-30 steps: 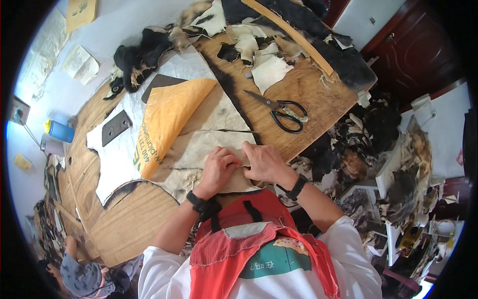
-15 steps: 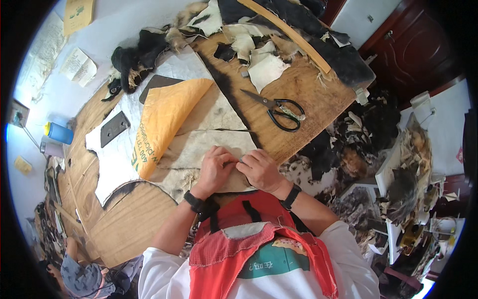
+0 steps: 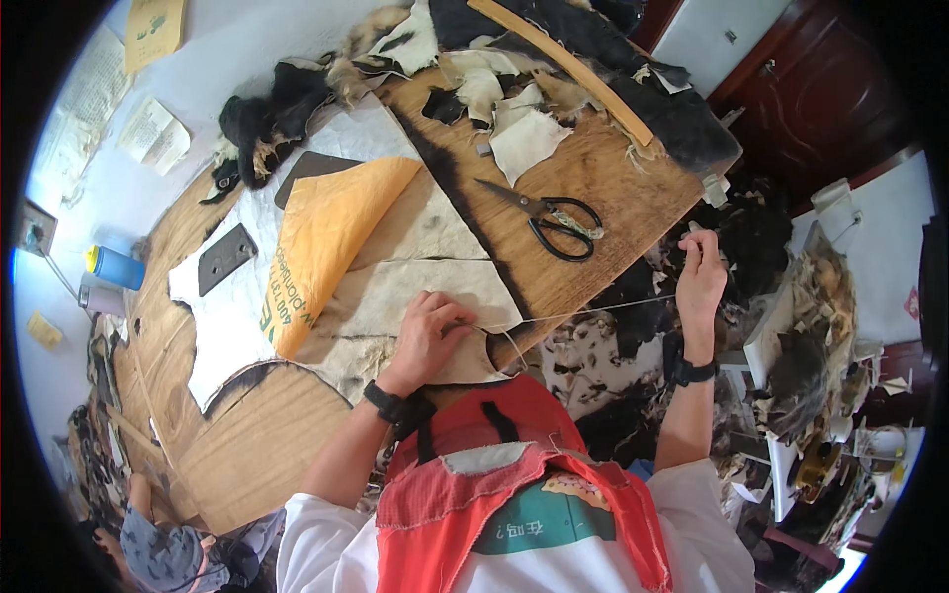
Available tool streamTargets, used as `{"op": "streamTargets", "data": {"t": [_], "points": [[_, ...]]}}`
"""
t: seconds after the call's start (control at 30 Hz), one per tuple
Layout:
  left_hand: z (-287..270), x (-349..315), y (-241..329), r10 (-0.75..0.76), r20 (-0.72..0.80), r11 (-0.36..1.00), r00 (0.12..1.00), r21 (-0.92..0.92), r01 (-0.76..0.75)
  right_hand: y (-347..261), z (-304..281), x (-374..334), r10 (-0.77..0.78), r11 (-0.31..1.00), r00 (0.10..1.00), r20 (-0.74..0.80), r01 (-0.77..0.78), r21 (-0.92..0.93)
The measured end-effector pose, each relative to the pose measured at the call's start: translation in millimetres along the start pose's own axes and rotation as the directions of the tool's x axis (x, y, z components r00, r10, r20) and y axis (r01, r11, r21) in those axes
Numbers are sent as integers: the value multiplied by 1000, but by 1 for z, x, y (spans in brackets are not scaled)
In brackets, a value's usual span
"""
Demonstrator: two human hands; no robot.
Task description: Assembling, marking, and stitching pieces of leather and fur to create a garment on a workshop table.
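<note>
A pale hide piece (image 3: 435,287), fur side down with dark fur at its edges, lies at the table's near edge. My left hand (image 3: 432,334) is closed, its fingers pinching the hide near its lower right edge. My right hand (image 3: 702,277) is raised past the table's right edge, fingers pinched on a thin pale thread (image 3: 603,309). The thread stretches taut back to the hide beside my left hand; a loose loop hangs near the edge. Whether a needle is in my right fingers is too small to tell. Black-handled scissors (image 3: 554,219) lie open beyond the hide.
A folded yellow printed sheet (image 3: 336,237) covers part of the hide. Dark flat blocks (image 3: 227,259) rest on it. Fur scraps (image 3: 529,138) and a wooden strip (image 3: 568,69) lie at the back. Fur piles stand right; another person (image 3: 173,553) is at lower left.
My right hand has left the hide and swung out to the right and up, drawing the thread out straight. My left hand stays at the hide.
</note>
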State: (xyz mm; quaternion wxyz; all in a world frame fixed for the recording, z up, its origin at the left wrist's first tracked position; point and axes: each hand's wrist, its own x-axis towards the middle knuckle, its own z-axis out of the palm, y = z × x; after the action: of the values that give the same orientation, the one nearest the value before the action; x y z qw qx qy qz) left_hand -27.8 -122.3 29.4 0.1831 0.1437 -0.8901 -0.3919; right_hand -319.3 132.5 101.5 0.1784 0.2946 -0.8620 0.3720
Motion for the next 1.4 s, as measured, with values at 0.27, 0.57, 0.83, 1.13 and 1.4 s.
{"op": "streamTargets", "data": {"t": [0.27,0.57,0.83,1.13,1.4], "points": [[0,-1,-2,-4,18,1000,1000,-7,4,-112,59,-86,-290,949,742,604,141,283],[1,-3,-7,28,-9,1000,1000,-14,-28,-86,56,-62,-165,949,953,255,83,304],[2,-1,-4,34,-1,999,999,3,-34,-69,51,-68,-124,985,929,350,159,-73],[3,0,-5,26,-22,1000,999,8,-26,-105,77,-98,-474,878,700,535,333,343],[2,2,2,22,-26,999,999,33,-21,-145,23,-116,-413,754,326,850,-401,520]]}}
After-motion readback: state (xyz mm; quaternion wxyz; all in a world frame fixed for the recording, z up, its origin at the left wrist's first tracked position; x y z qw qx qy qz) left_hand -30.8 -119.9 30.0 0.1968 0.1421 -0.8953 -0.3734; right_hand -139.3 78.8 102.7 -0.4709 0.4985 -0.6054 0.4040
